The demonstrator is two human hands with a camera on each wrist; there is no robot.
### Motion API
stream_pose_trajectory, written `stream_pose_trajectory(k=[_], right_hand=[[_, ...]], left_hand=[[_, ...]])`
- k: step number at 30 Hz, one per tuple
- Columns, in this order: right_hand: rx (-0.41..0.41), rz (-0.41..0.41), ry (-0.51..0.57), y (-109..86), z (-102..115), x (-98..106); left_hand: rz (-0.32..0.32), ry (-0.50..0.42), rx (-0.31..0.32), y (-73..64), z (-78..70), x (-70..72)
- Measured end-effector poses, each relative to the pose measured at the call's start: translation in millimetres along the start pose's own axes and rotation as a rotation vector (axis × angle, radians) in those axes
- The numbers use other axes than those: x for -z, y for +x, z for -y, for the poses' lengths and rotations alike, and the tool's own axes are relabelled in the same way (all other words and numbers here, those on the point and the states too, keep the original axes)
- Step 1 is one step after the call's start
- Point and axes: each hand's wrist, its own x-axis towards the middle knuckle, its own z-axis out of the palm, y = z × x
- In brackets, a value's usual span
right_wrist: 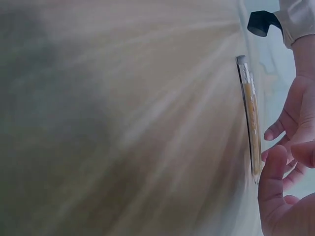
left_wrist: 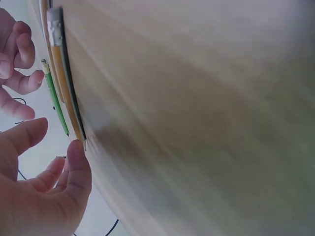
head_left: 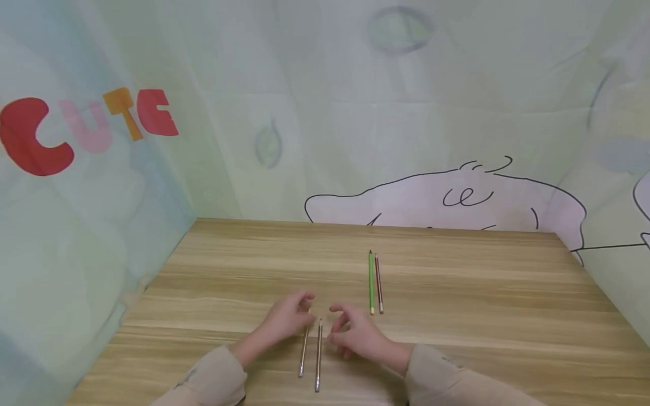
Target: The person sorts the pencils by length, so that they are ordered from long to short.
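Two yellowish-brown pencils lie side by side on the wooden table: the left pencil [head_left: 303, 355] and the right pencil [head_left: 318, 358], their metal-capped eraser ends toward me. My left hand [head_left: 290, 317] hovers at the left pencil's far end, covering part of it; thumb and fingers stand apart in the left wrist view, close to a pencil's tip [left_wrist: 78, 132]. Just right of the right pencil is my right hand [head_left: 359, 334], fingers loosely bent, with a gap between thumb and forefinger. Both pencils [right_wrist: 250, 108] also show between the hands in the right wrist view.
Farther back, right of the hands, a green pencil [head_left: 371, 285] and a dark red pencil [head_left: 379, 285] lie next to each other. The wooden table [head_left: 482, 304] meets a printed cloth backdrop [head_left: 244, 113] at its back edge and along its sides.
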Motion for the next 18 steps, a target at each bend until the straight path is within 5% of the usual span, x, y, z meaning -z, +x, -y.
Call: stream_pose_trajectory(k=[6, 18], right_hand=[[-0.010, 0.014, -0.023, -0.8, -2, -4], [-0.040, 0.036, -0.023, -4.3, -3, -10]], left_hand=[[0.040, 0.044, 0.055, -9.9, 3.1, -0.2], [0.087, 0.100, 0.026, -20.1, 4.6, -5.7]])
